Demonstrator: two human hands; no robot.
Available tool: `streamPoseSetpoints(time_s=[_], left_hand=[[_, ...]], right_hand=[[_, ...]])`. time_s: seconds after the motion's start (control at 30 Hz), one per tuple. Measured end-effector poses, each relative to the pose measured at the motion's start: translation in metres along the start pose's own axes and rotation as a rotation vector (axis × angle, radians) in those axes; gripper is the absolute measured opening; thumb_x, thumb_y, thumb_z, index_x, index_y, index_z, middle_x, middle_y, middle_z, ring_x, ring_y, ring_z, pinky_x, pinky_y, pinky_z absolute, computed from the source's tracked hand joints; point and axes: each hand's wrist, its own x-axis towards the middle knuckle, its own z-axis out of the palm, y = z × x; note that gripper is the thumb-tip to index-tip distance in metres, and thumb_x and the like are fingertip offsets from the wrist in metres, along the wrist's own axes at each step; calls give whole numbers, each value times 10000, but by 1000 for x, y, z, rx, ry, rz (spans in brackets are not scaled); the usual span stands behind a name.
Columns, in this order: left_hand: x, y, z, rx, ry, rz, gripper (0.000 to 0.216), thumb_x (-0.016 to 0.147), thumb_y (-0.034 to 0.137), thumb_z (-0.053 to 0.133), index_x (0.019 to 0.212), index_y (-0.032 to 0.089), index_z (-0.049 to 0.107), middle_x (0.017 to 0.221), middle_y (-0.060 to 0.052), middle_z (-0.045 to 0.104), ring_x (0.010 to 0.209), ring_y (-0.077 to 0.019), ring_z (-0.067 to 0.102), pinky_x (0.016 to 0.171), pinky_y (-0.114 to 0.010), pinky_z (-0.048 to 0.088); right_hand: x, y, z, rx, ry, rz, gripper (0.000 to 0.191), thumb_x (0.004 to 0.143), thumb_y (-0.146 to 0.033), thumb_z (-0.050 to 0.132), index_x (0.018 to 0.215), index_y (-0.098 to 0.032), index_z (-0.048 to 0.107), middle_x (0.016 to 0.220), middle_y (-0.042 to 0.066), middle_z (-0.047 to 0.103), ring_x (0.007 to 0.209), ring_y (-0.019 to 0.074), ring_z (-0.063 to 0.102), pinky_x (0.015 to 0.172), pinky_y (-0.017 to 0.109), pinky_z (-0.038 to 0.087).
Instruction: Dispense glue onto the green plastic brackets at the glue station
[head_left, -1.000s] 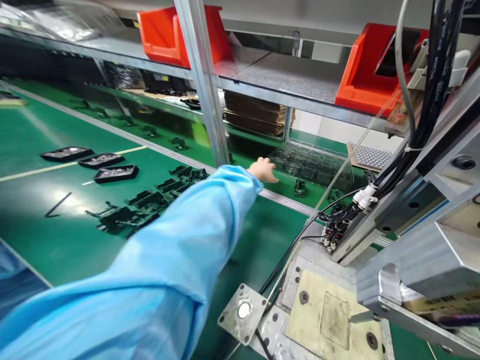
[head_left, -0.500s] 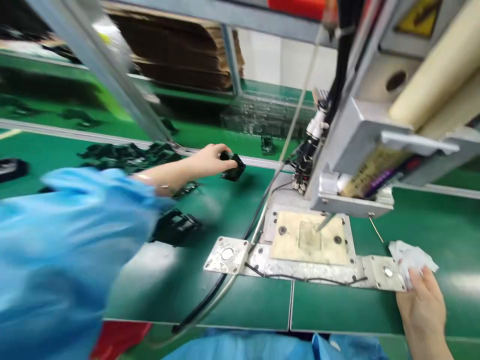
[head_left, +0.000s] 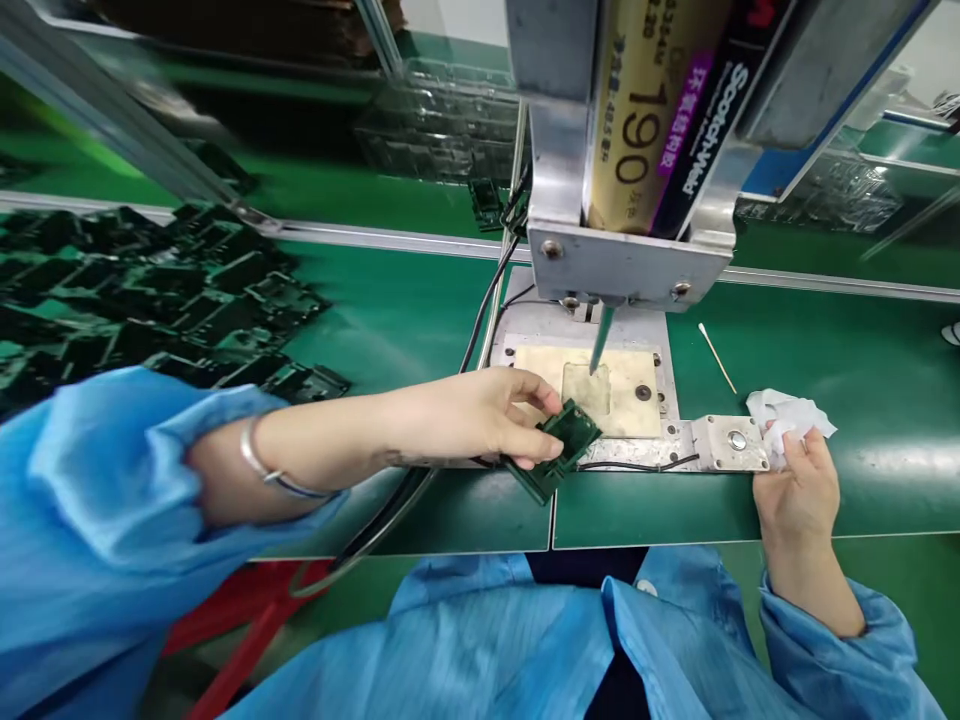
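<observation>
My left hand (head_left: 480, 415) is closed on a small black plastic part (head_left: 564, 446), held just in front of the cream fixture pad (head_left: 607, 390) on the metal base plate. Above the pad hangs a dispensing needle (head_left: 598, 340) under an adhesive cartridge (head_left: 652, 110) marked 190. At the right end of the plate, next to a round metal button (head_left: 736, 440), my right hand (head_left: 796, 480) pinches a crumpled white wipe (head_left: 787, 415). Both arms wear blue sleeves, and a silver bracelet (head_left: 262, 470) sits on the left wrist.
A heap of black plastic parts (head_left: 150, 300) lies on the green table at the left. Clear plastic trays (head_left: 442, 120) stand at the back behind a metal rail. Black cables (head_left: 480, 320) run from the machine toward me. A thin stick (head_left: 717, 357) lies right of the plate.
My left hand has come back from the far rail with a black part and now holds it by the fixture pad. The view has swung right and down; my right hand still holds the wipe.
</observation>
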Motion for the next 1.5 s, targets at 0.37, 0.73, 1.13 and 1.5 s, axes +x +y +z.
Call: streamPoseSetpoints(time_s=[0.37,0.73,1.13,1.5], left_hand=[[15,-9,4,-297,87,44,573,589,320,934,1054,179,629,862,17,624,709,-103,602,694,-244,528],[51,-11,-9,109,264,397,750,581,413,891,1195,196,519,970,-44,624,978,-252,655,991,-514,519],[18,-30,-13,573,692,531,857,624,615,758,1335,182,554,1311,-136,498,1022,-278,618,979,-505,534],[-25,-115,-24,-510,972,131,732,349,614,957,981,305,756,904,29,749,797,-148,601,620,-166,491]], right_hand=[[0,-1,0,24,7,43,385,675,-319,855,1004,-204,692,917,-1,678,783,104,607,726,220,517],[-5,-7,9,56,141,9,604,643,-219,817,1203,-273,598,1111,-11,670,858,117,628,729,238,525],[-3,-7,11,-104,23,-12,619,710,-430,794,1267,-248,596,1163,43,634,1030,208,620,859,357,527],[-3,-4,17,-294,-48,-49,932,528,-329,938,1357,-251,519,1131,31,604,1004,192,589,980,411,484]])
